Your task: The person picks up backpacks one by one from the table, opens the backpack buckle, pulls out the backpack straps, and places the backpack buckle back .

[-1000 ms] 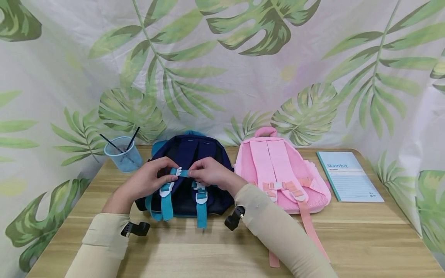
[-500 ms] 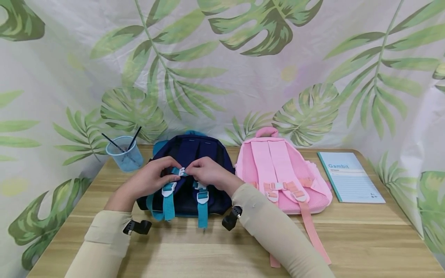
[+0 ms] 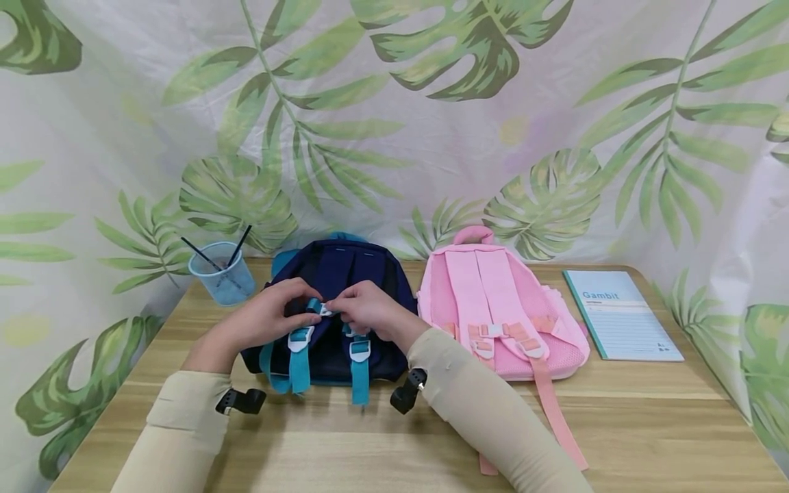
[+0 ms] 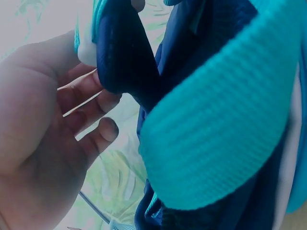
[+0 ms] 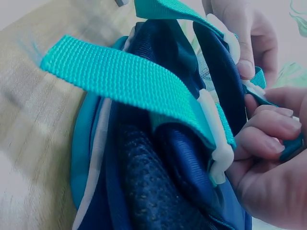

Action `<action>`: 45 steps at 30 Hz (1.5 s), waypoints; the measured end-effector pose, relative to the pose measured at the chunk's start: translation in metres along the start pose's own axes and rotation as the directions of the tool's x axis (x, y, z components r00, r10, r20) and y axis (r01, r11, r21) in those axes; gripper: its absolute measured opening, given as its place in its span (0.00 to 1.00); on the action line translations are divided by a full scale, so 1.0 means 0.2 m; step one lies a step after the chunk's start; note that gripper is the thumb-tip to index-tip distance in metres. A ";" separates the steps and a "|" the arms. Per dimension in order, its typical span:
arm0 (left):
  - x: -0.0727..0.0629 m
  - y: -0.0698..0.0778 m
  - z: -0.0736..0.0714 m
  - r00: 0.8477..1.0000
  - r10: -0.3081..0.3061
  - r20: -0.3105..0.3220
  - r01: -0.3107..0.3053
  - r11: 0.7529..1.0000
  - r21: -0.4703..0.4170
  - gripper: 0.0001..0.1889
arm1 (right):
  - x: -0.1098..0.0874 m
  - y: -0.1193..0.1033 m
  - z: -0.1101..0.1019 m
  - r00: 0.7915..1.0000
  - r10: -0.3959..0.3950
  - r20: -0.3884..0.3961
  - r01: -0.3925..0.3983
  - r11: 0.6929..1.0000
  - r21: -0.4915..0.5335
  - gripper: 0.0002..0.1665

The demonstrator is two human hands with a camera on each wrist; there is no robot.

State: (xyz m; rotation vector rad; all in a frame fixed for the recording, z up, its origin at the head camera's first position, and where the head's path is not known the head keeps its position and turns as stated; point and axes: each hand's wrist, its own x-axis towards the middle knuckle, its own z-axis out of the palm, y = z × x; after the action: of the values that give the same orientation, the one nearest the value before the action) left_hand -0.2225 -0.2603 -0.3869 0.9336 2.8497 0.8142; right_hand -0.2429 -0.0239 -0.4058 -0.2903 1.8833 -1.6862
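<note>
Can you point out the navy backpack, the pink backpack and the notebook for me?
navy backpack (image 3: 335, 267): head view, upper back panel.
pink backpack (image 3: 487, 287): head view, a shoulder strap.
notebook (image 3: 622, 318): head view, middle of its cover.

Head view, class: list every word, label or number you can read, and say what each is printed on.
"Gambit": on the notebook cover, at its top.
A smaller line under it and marks at the bottom corner: too small to read.
Navy backpack, pink backpack, plastic cup: no readable text.

We are losing the small white plastic chest-strap buckle between our fingertips, its halves staying too small to tell.
</note>
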 end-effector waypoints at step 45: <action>0.04 -0.06 0.03 0.998 0.001 0.070 0.003 0.998 -0.056 0.08 | -0.08 -0.04 -0.03 0.998 -0.050 0.024 0.046 0.989 0.143 0.09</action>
State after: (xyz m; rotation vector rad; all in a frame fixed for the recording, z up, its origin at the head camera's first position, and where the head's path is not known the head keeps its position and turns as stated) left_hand -0.2331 -0.2607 -0.3973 0.9352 2.7527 0.8395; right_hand -0.2353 -0.0126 -0.3929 -0.3020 1.7383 -1.8288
